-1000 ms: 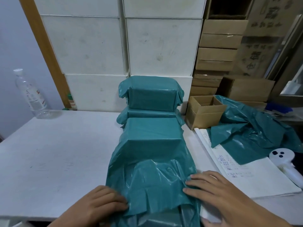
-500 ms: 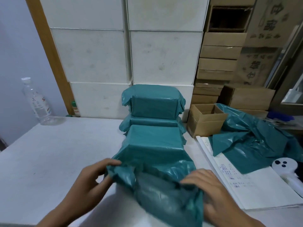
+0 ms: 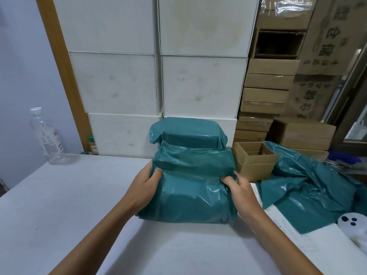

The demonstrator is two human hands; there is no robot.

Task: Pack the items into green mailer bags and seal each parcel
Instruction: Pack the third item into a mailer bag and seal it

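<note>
1. Head view: one wrapped green parcel (image 3: 188, 132) sits finished at the back of the desk (image 3: 79, 195); spare green mailer bags (image 3: 309, 187) suggest more to pack
2. The left hand (image 3: 145, 185) and right hand (image 3: 238, 187) both grip the current parcel (image 3: 194, 193) mid-desk: glossy, crinkled, flap folded over, seal unconfirmed

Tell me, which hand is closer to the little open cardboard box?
The right hand. It grips the right side of the green parcel, just in front of the open cardboard box. The left hand holds the parcel's far side, away from the box.
</note>
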